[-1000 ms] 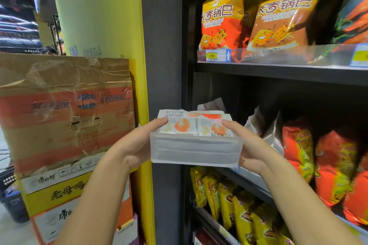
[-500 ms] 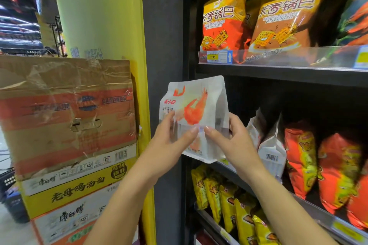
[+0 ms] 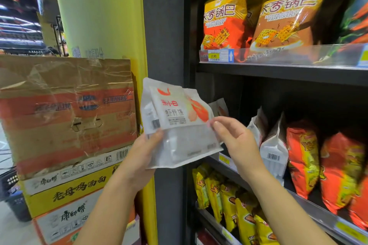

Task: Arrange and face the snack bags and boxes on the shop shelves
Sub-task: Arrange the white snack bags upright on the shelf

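Note:
I hold a white shrimp-cracker bag [image 3: 175, 125] upright in front of the grey shelf post, its printed front facing me. My left hand [image 3: 145, 151] grips its lower left edge. My right hand [image 3: 233, 137] pinches its right edge between thumb and fingertips. More white bags of the same kind [image 3: 272, 151] stand on the middle shelf [image 3: 318, 211] just right of my right hand, turned sideways. Red and yellow snack bags [image 3: 302, 157] stand further right on that shelf.
Orange rice-crust bags [image 3: 225, 18] stand on the upper shelf behind a clear rail [image 3: 278, 53]. Yellow bags [image 3: 229, 203] fill the lower shelf. Stacked cardboard cartons [image 3: 65, 109] stand left of the grey post [image 3: 163, 26], against a yellow pillar [image 3: 103, 12]. A dark basket [image 3: 12, 189] sits at the far left.
The bag went from lying flat between both hands to standing upright. It has since turned its printed front toward me and shifted slightly left, with my right hand now at its right edge.

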{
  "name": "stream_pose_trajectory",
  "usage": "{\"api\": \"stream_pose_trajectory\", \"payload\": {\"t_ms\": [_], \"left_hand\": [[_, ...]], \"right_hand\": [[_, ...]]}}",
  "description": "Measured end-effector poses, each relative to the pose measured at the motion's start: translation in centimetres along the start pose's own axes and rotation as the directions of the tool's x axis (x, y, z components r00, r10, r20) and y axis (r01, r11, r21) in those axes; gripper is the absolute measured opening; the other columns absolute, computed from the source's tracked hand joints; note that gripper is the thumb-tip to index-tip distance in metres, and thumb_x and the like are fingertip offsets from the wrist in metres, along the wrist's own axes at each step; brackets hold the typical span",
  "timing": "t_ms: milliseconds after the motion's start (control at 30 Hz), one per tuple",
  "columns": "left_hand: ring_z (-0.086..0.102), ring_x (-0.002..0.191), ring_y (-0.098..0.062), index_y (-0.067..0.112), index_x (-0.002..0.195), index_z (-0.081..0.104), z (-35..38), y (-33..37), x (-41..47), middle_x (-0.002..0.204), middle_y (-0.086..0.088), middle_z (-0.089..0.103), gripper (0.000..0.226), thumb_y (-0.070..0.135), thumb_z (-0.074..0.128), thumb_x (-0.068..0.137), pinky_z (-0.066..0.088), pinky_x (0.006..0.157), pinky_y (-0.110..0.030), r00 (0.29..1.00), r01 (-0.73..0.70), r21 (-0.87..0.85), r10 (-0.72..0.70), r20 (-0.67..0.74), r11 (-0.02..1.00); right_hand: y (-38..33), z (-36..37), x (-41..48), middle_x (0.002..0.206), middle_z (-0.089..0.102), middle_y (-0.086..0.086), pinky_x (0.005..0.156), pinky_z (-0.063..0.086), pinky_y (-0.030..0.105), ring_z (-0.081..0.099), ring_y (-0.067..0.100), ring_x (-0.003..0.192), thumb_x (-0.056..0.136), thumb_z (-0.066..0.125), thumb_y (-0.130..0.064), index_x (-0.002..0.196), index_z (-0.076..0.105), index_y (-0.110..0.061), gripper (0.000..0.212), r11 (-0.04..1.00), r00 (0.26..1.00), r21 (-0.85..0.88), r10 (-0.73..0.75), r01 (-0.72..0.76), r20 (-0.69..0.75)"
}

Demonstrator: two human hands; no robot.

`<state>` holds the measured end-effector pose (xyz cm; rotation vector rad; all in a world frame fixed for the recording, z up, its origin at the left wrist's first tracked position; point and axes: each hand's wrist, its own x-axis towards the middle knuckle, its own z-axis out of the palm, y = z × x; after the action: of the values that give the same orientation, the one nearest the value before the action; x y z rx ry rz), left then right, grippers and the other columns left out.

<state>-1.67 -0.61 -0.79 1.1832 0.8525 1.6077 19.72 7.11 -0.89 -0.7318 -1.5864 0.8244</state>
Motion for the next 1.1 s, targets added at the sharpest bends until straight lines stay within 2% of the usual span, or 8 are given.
{"api": "stream_pose_trajectory", "payload": {"t_ms": [133,300,533,600,733,867,967,1100], "left_hand": [[0.069,0.123,-0.030,0.026,0.129,0.073,-1.3,-0.3,0.2,0.136,-0.007,0.071,0.041,0.034,0.070,0.089,0.059,0.095,-0.046,0.995,0.094,-0.141,-0.089,0.046,0.986],[0.072,0.117,-0.031,0.024,0.123,0.078,-2.0,-0.9,0.4,0.137,-0.011,0.070,0.040,0.031,0.046,0.101,0.064,0.086,-0.043,0.985,0.170,-0.280,-0.165,0.042,0.945],[0.071,0.121,-0.028,0.026,0.137,0.068,-1.8,1.3,1.3,0.133,-0.007,0.073,0.064,0.068,0.043,0.096,0.049,0.099,-0.050,0.969,0.247,-0.100,-0.247,0.019,0.964],[0.071,0.121,-0.026,0.031,0.136,0.067,-1.8,1.6,1.3,0.133,-0.003,0.073,0.061,0.069,0.045,0.094,0.050,0.101,-0.051,0.958,0.286,-0.001,-0.286,0.031,0.958],[0.068,0.125,-0.021,0.036,0.133,0.066,-1.8,1.6,1.6,0.134,0.008,0.072,0.051,0.057,0.067,0.086,0.053,0.102,-0.048,0.947,0.322,0.147,-0.320,-0.039,0.935],[0.074,0.113,-0.020,0.023,0.134,0.066,-1.6,1.3,1.7,0.124,0.000,0.077,0.034,0.021,0.063,0.100,0.057,0.093,-0.036,0.971,0.237,0.185,-0.235,-0.033,0.954],[0.072,0.118,-0.016,0.021,0.139,0.059,-1.7,0.8,2.1,0.128,0.004,0.075,0.049,0.020,0.072,0.092,0.056,0.098,-0.033,0.993,0.112,0.212,-0.104,-0.046,0.971],[0.073,0.109,-0.008,0.030,0.134,0.054,-1.0,-0.2,2.6,0.120,0.013,0.076,0.064,0.025,0.087,0.080,0.057,0.092,-0.033,0.980,-0.007,0.374,0.081,-0.182,0.928]], "right_hand": [[0.6,-0.9,1.1,0.120,0.073,-0.005,0.082,0.060,0.027,0.071,0.013,0.109,0.080,0.063,-0.061,0.126,0.063,-0.029,0.056,0.970,0.967,0.049,0.232,-0.238,0.104],[0.7,-1.2,1.1,0.125,0.074,0.012,0.092,0.056,0.042,0.071,0.030,0.115,0.094,0.059,-0.048,0.134,0.062,-0.011,0.054,0.846,0.875,0.291,0.346,-0.447,0.338],[-0.4,-1.8,2.5,0.115,0.079,0.008,0.104,0.053,0.052,0.075,0.028,0.105,0.085,0.071,-0.049,0.124,0.071,-0.022,0.047,0.723,0.775,0.284,0.554,-0.629,0.304],[-0.7,-1.9,2.8,0.111,0.080,0.007,0.094,0.058,0.047,0.075,0.027,0.102,0.093,0.067,-0.048,0.122,0.071,-0.024,0.038,0.726,0.762,0.242,0.578,-0.643,0.291],[-0.8,-1.8,3.1,0.110,0.079,0.005,0.083,0.059,0.040,0.075,0.025,0.101,0.098,0.063,-0.049,0.121,0.069,-0.023,0.035,0.807,0.813,0.154,0.525,-0.570,0.253],[-0.8,-1.9,3.0,0.108,0.079,-0.004,0.087,0.061,0.035,0.075,0.017,0.104,0.099,0.059,-0.053,0.121,0.066,-0.021,0.040,0.912,0.888,-0.009,0.402,-0.411,0.221],[-1.4,-2.4,3.2,0.107,0.074,-0.015,0.065,0.055,0.015,0.073,0.001,0.092,0.098,0.058,-0.056,0.130,0.060,-0.026,0.045,0.947,0.944,-0.214,0.280,-0.241,0.175],[-1.3,-4.9,4.6,0.133,0.060,-0.012,0.088,0.049,0.019,0.059,0.003,0.114,0.095,0.063,-0.055,0.147,0.051,-0.027,0.060,0.782,0.994,-0.621,0.022,0.049,0.106]]}}
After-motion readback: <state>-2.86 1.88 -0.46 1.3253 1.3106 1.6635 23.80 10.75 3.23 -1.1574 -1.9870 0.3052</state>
